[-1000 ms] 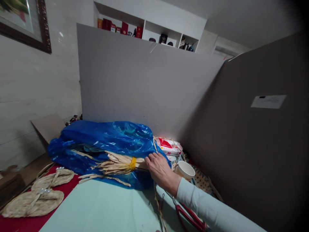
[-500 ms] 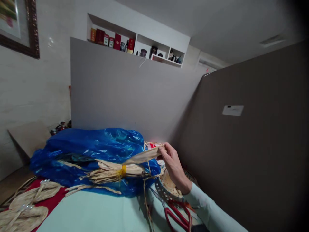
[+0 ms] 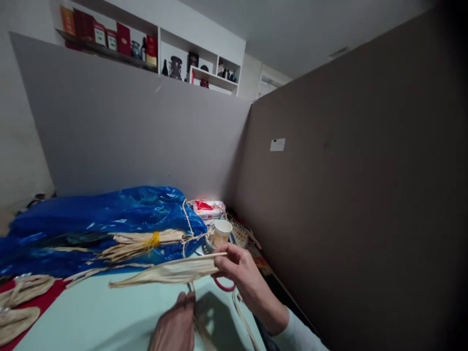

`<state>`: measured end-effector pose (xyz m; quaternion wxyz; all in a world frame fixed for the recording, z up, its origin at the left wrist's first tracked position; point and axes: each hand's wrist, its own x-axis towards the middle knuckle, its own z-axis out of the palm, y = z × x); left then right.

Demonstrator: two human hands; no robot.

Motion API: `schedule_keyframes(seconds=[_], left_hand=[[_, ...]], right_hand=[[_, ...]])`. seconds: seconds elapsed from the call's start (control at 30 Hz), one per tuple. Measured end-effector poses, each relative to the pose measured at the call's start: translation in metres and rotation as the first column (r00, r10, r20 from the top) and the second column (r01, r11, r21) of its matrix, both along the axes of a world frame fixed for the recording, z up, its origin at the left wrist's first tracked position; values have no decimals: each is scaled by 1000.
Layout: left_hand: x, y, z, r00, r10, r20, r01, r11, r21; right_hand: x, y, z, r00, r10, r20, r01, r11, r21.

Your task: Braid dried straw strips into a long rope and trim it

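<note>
Yellow string [image 3: 156, 239] ties a bundle [image 3: 133, 245] of dry leaves that look unused. One leaf [image 3: 168, 271] is already out, pinched in the right hand [image 3: 241, 270] above the table [image 3: 120, 304]. The left hand [image 3: 176, 322] seems closed on a thin strip [image 3: 200, 329].

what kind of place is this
Probably an indoor handcraft workspace: a dried husk strip in the right hand, a yellow-tied husk bundle, and woven sandals off to the side.

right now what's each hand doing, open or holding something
Left hand: closed, apparently on a thin strand.
Right hand: closed, pinching the wide pale strip.
</note>
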<state>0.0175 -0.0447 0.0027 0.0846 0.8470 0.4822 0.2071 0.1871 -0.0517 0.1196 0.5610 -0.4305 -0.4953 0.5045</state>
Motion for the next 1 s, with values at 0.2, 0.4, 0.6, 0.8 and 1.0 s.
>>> schedule_keyframes(seconds=[0.2,0.4,0.6,0.8,1.0], left_hand=[[-11,-7,20,947,176,269,-147,981,-127],[-18,-8,32,788,349,507,-208,926,-315],[-11,-12,32,660,407,632,-133,891,-434],[-9,-11,36,656,434,617,-139,874,-466],[-6,-13,42,657,408,634,-113,885,-452]], right_hand=[[2,-19,-37,999,8,-34,-10,998,-68],[-1,-23,-64,999,41,36,-40,999,-17],[-3,-29,-77,991,-82,107,72,994,87],[-5,-32,-69,941,-166,294,112,975,191],[-6,-15,-69,864,-185,469,72,966,249]])
